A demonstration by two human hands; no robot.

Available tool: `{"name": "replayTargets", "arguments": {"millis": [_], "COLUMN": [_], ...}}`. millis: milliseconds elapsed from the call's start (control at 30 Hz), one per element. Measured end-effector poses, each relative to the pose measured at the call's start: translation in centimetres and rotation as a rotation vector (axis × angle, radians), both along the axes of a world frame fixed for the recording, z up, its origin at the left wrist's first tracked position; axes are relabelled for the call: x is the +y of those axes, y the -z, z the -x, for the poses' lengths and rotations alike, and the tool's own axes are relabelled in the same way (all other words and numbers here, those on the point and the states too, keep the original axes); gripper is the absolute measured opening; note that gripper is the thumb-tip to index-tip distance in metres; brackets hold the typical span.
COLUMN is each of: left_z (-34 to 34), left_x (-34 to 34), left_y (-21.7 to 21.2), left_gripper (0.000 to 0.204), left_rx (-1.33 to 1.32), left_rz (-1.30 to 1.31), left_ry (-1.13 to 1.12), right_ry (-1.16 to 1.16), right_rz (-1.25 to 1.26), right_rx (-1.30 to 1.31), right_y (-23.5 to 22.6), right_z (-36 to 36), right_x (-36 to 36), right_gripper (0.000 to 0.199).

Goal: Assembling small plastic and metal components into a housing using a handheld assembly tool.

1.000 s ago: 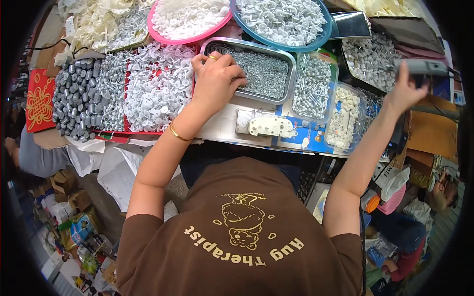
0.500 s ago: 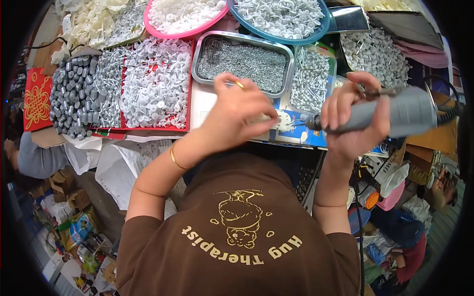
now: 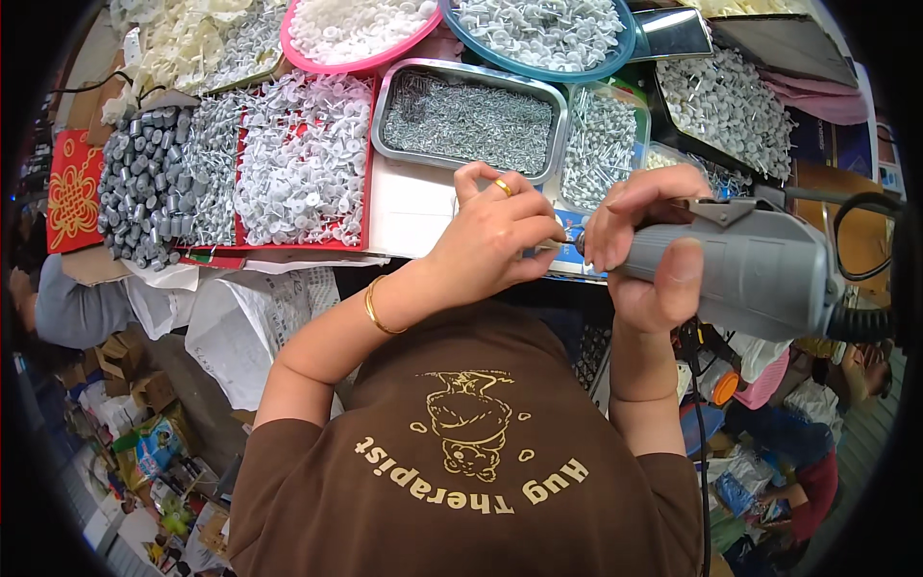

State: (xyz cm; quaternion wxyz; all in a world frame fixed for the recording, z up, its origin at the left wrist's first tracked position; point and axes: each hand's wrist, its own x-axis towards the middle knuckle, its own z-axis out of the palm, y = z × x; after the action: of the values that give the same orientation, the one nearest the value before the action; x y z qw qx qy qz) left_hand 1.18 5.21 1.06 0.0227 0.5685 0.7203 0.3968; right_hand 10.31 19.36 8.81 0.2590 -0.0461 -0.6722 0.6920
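My right hand [image 3: 649,240] is wrapped round a grey electric screwdriver [image 3: 745,269], held nearly level with its tip pointing left. A black coiled cord [image 3: 860,324] leaves its back end. My left hand [image 3: 500,231] meets the tool's tip in front of my body, thumb and fingers pinched together. Whatever small piece sits in that pinch is mostly hidden by the fingers. Just beyond the left hand lies a metal tray [image 3: 471,120] of tiny screws. Behind the right hand stands a clear plastic box [image 3: 642,125] of screws with pale fittings.
A red box [image 3: 368,173] of white plastic caps with pins lies left, beside a heap of grey cylinders [image 3: 144,192]. Pink [image 3: 437,24] and teal [image 3: 630,43] bowls of white pieces stand at the back. A dark box [image 3: 673,120] of white parts sits right. A person's arm [image 3: 77,303] shows far left.
The screwdriver has come left and lower, its tip now at my left hand. My left hand has moved slightly right, its fingers closing into a pinch near the tip.
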Motion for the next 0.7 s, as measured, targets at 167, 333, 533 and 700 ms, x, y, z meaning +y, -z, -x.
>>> {"name": "replayTargets", "arguments": {"millis": [167, 333, 533, 700], "left_z": [0.6, 0.8, 0.6, 0.3], "left_x": [0.0, 0.1, 0.1, -0.1], "left_y": [1.6, 1.0, 1.0, 1.0], "left_gripper": [0.030, 0.033, 0.038, 0.041], "left_rx": [-0.155, -0.198, -0.259, -0.293], "left_rz": [0.043, 0.108, 0.129, 0.114], "left_ry": [0.075, 0.115, 0.086, 0.066], "right_ry": [-0.007, -0.081, -0.062, -0.034], "right_rz": [-0.025, -0.058, 0.066, 0.050], "right_rx": [-0.042, -0.034, 0.092, 0.046], "right_y": [1.4, 2.3, 1.5, 3.4], "right_z": [0.2, -0.1, 0.1, 1.6], "right_x": [0.1, 0.7, 0.4, 1.0], "right_gripper": [0.049, 0.051, 0.053, 0.044]}}
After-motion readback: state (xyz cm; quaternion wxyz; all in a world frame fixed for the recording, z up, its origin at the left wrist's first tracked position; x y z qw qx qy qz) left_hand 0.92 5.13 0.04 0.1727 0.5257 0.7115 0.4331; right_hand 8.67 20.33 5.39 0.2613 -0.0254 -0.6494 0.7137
